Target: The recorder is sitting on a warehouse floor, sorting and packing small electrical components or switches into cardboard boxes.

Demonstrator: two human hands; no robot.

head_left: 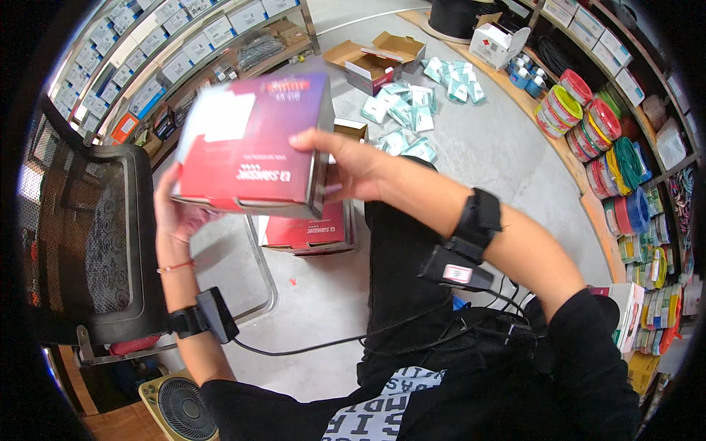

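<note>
A red and purple cardboard box [254, 151] with a pale label is lifted between my two hands, slightly blurred. My left hand [180, 209] grips its lower left corner from the side. On the right side my right hand [346, 162] is closed on it, thumb on the top face and fingers around the edge. Beneath it on the floor is another red box [312, 229] of the same kind, partly hidden by the held one. Behind that, the edge of an open brown carton [351, 131] shows.
Several small pale-green packets [412, 110] lie on the floor beyond, by an opened carton [373, 66]. A mesh-backed chair [110, 220] stands at left, a fan [180, 408] below it. Shelves hold boxes [218, 33] and wire spools [559, 110]. Black cables [309, 353] run from my wrist straps.
</note>
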